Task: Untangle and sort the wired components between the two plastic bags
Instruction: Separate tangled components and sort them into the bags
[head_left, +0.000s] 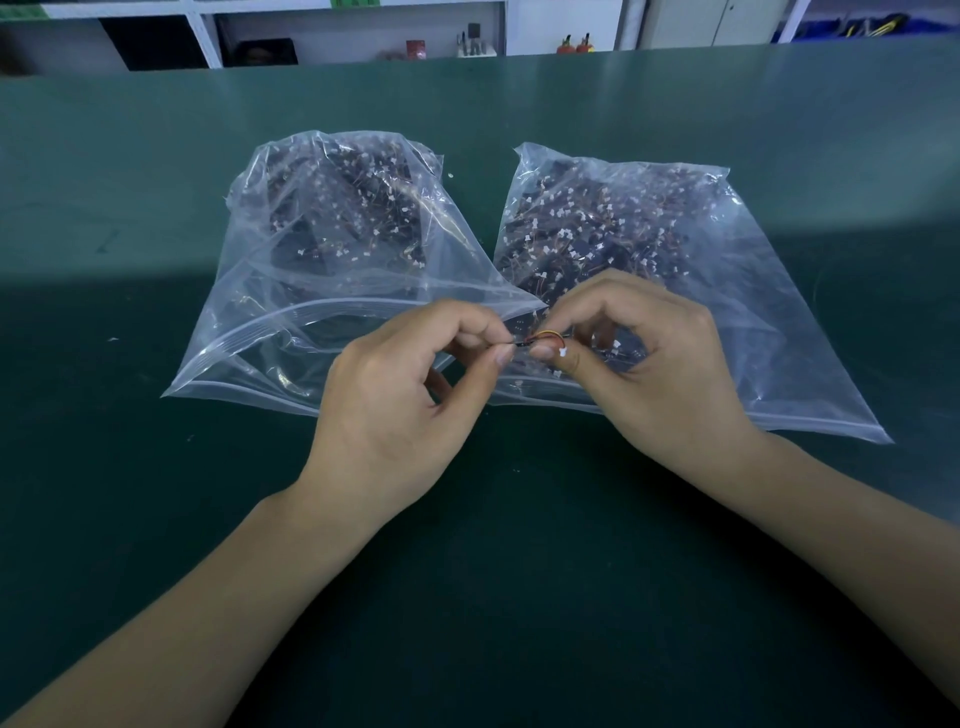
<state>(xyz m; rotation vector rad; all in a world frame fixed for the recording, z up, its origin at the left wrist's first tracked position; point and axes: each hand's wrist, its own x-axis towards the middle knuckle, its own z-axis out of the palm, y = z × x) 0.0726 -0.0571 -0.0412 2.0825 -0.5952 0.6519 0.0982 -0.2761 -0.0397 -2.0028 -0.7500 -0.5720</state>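
Green matting covered the long workbench (156, 182), with white shelving (208, 31) behind its far edge. Two clear plastic bags (332, 249) of wired components lay side by side mid-bench, mouths toward the near edge. Over those mouths both forearms converged: the left hand (395, 395) and the right hand (649, 364) each pinched one small wired component (545, 340) between thumb and forefinger.

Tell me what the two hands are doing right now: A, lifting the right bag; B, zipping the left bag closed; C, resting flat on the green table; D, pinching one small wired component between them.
D: the left hand and right hand both pinch one small wired component above the bags' mouths.
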